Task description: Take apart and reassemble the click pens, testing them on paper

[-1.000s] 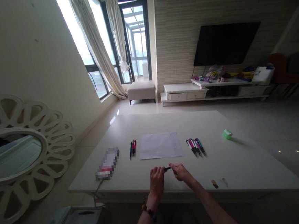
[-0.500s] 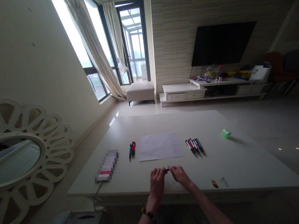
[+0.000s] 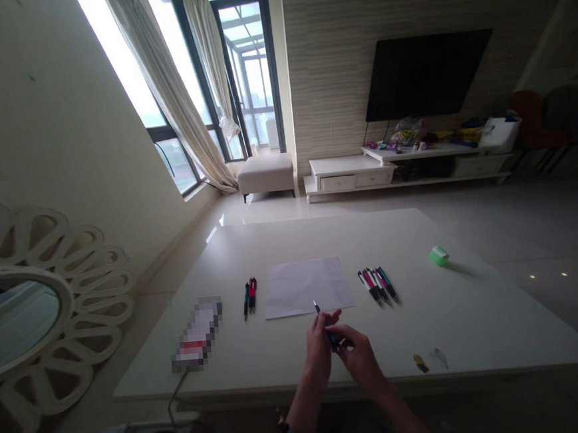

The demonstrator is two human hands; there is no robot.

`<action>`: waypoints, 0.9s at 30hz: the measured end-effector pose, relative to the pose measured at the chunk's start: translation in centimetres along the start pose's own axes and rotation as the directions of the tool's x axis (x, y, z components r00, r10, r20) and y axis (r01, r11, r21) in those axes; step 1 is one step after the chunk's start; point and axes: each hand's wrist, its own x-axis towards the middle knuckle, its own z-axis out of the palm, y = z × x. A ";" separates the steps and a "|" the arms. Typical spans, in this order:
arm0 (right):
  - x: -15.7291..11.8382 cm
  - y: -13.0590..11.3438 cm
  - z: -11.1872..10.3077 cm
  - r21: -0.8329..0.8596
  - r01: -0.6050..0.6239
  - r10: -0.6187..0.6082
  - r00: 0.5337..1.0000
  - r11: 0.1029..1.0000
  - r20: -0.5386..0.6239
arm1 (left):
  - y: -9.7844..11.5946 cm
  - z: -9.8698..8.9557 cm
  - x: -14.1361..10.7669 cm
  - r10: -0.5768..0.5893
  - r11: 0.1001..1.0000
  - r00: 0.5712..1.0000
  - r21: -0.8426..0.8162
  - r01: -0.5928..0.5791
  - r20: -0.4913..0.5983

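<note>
A dark pen (image 3: 333,341) slants between my two hands near the front of the white table (image 3: 477,322), one tip pointing up and away over the paper's edge. My left hand (image 3: 318,347) is closed around its upper part. The fingers of my right hand (image 3: 358,352) pinch its lower part. Just beyond them lies a sheet of paper (image 3: 299,286) with faint lines along its right side. Left of the sheet are a green pen (image 3: 246,301) and red pens (image 3: 253,295). On its right, several pens (image 3: 377,286) lie side by side in a slanted row.
At left a blurred-out, phone-like object (image 3: 197,337) lies with a cable (image 3: 175,393) running off the table. A green and white item (image 3: 439,256) sits at the right. Near the front edge are a small yellow and black item (image 3: 420,363) and a thin pale loop (image 3: 441,358).
The pen has turned from lying roughly level between my fingertips to slanting upward, with more of it showing. My hands have come closer together and overlap. The view has shifted slightly.
</note>
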 end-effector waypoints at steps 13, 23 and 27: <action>13.7 2.2 -6.5 0.725 -0.076 0.278 0.947 0.684 -0.163 | 3.9 -3.2 6.0 0.323 0.717 0.946 0.644 -0.269 0.035; 22.7 3.4 -7.0 0.932 -0.156 0.303 0.951 0.328 0.052 | 5.6 -5.6 17.7 0.475 0.224 0.861 0.920 -0.320 0.184; 25.0 5.0 -6.5 0.928 -0.137 0.286 0.958 0.345 0.034 | 4.8 -5.5 19.3 0.452 0.099 0.849 0.931 -0.352 0.273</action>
